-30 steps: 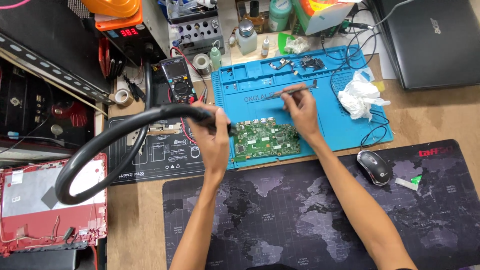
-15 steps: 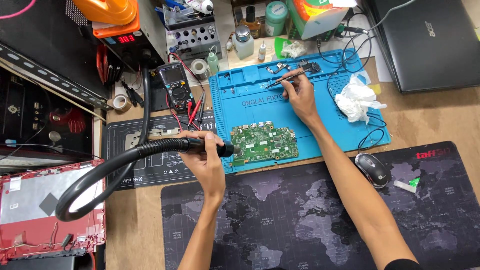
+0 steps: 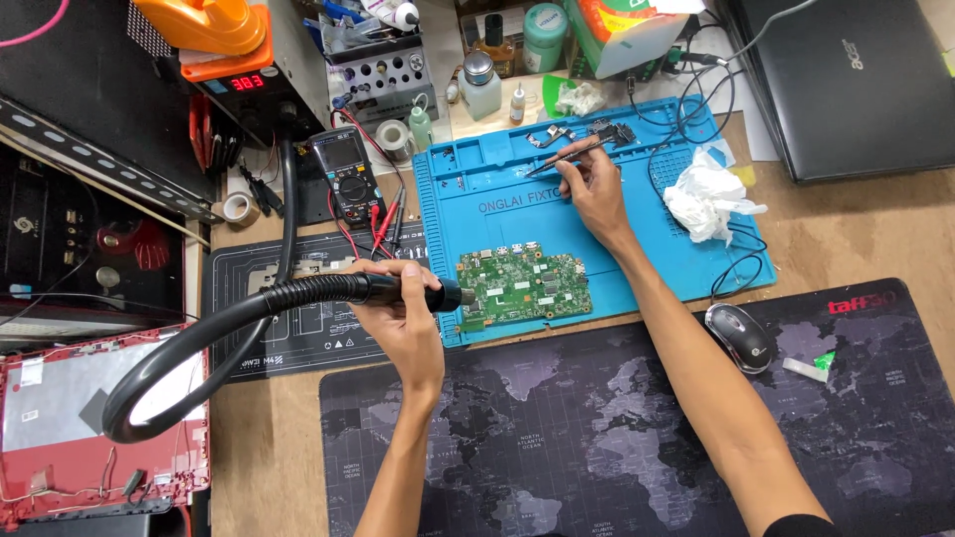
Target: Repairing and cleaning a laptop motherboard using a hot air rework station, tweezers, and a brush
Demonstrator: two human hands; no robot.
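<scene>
Nearest, a dark world-map mat (image 3: 597,438) covers the counter (image 3: 269,447), with a mouse (image 3: 741,336) on its right part. The left hand (image 3: 403,318) has its grip clenched around the black hot-air handle (image 3: 398,290), whose nozzle points at the green circuit board (image 3: 522,285) lying on the blue repair mat (image 3: 676,268). Farther off, the right hand (image 3: 595,187) pinches tweezers (image 3: 562,159) over that mat's upper part, near a crumpled white tissue (image 3: 708,204) and a multimeter (image 3: 343,174)
</scene>
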